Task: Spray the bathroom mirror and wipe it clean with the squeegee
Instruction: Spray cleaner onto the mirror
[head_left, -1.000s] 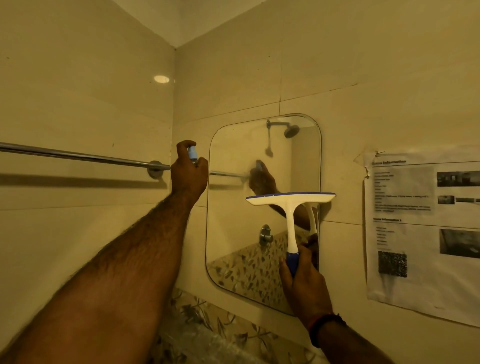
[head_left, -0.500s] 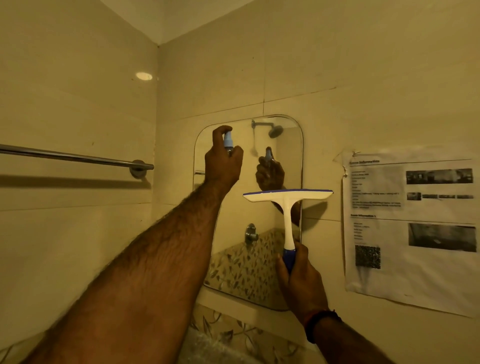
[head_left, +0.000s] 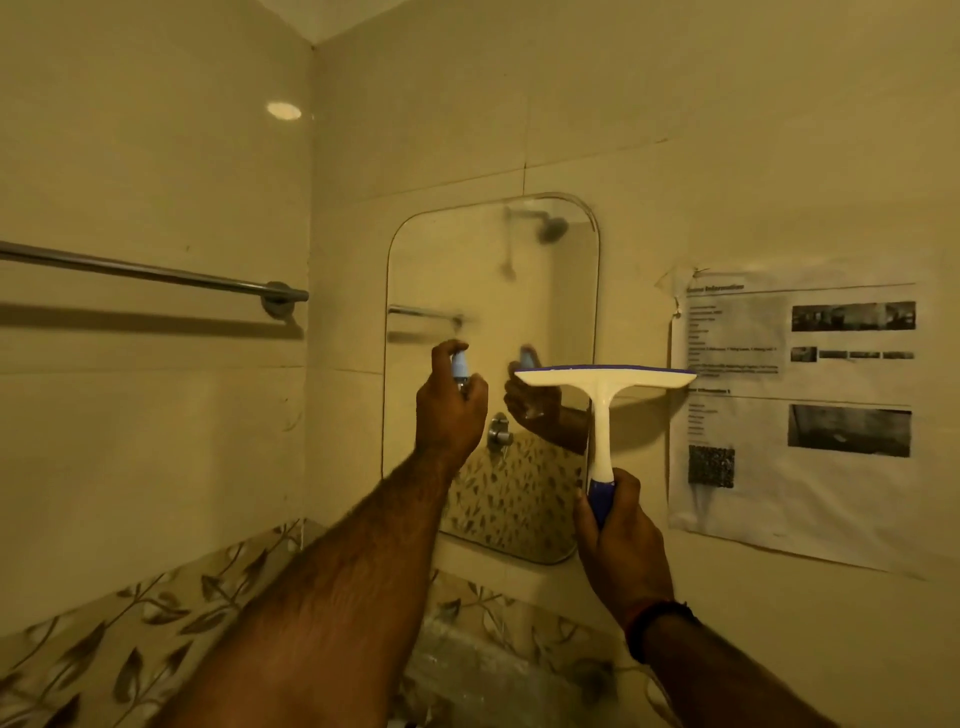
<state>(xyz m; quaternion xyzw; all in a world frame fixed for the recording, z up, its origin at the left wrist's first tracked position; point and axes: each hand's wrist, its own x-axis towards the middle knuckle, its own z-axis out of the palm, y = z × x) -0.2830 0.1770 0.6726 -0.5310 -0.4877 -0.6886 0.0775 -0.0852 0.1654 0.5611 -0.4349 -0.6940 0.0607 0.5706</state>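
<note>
The left hand (head_left: 451, 402) grips a small spray bottle (head_left: 460, 366) just before the mirror (head_left: 467, 270), while the right hand (head_left: 621, 535) holds the squeegee (head_left: 605, 376) upright, blade level, at the glass's right edge.

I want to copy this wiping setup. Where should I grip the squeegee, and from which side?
Grip the squeegee by the blue sleeve at the bottom of its stem, coming from below, as the right hand does. The stem stands upright with the wide blade on top, so a low grip probably leaves the blade free to meet the mirror.
</note>
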